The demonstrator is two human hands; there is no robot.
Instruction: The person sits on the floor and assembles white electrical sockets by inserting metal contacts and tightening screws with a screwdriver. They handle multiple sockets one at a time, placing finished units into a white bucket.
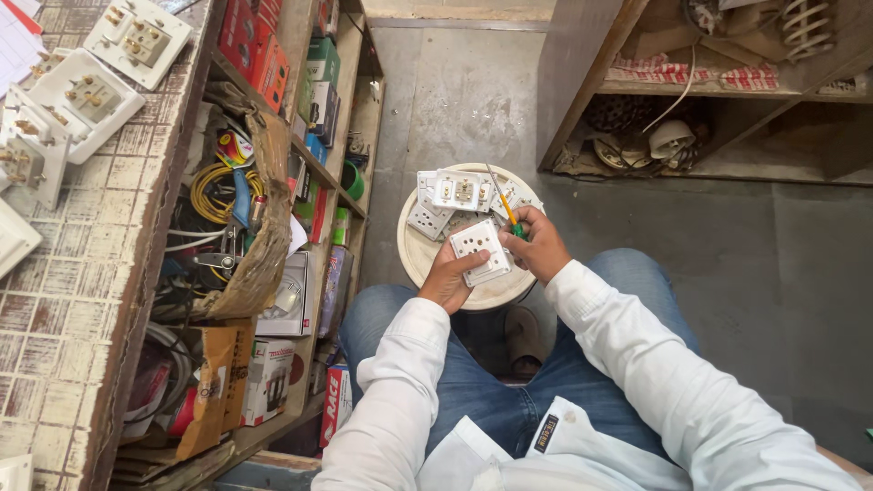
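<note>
concrete floor, left hand (446, 277) gripping white socket plate (481, 252), right hand (538, 245) beside it gripping screwdriver (503, 205)

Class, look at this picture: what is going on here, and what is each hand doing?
A seated person in a white shirt and jeans is working over a round white stool top. The left hand holds a white socket plate face up, while the right hand grips a screwdriver with a yellow shaft and green handle beside the plate. More white socket plates lie piled on the stool. Others rest on the tiled counter at left, above cluttered shelves.
</note>
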